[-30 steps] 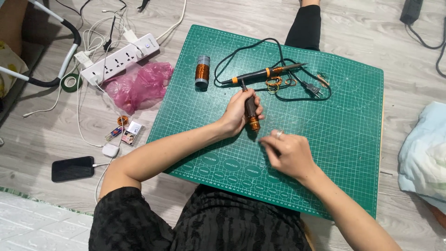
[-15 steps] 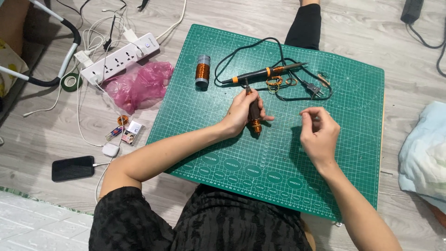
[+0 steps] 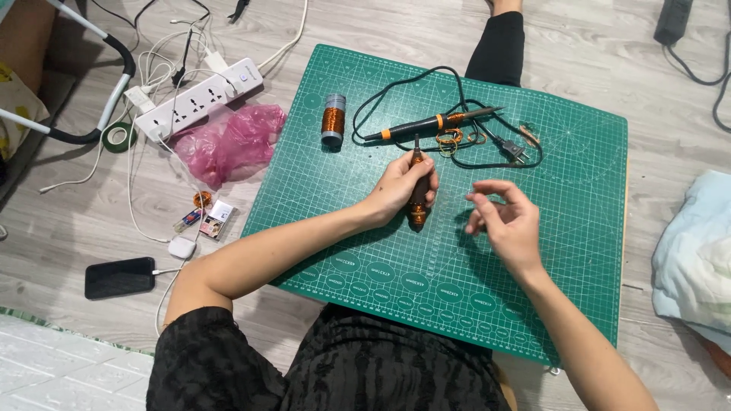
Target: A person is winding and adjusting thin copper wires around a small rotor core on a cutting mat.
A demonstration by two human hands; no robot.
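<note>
My left hand (image 3: 402, 185) grips a brown, pen-shaped tool (image 3: 418, 204) that stands tilted over the green cutting mat (image 3: 563, 228), its thin tip pointing away from me. My right hand (image 3: 504, 222) hovers just to the right of the tool, fingers loosely curled with thumb and forefinger close together; whether a thin wire sits between them cannot be told. Beyond the hands lie a black and orange soldering iron (image 3: 434, 123), small copper wire coils (image 3: 451, 140) and a spool of copper wire (image 3: 333, 119).
A white power strip (image 3: 199, 97) with cables, a pink plastic bag (image 3: 231, 141) and a green tape roll (image 3: 119, 137) lie left of the mat. A black phone (image 3: 119, 277) and small items (image 3: 205, 221) rest on the floor. A pale blue cloth (image 3: 697, 255) is at right.
My right hand rose from the mat near my body and moved right and up beside the tool. The left hand kept hold of the tool with little movement.
</note>
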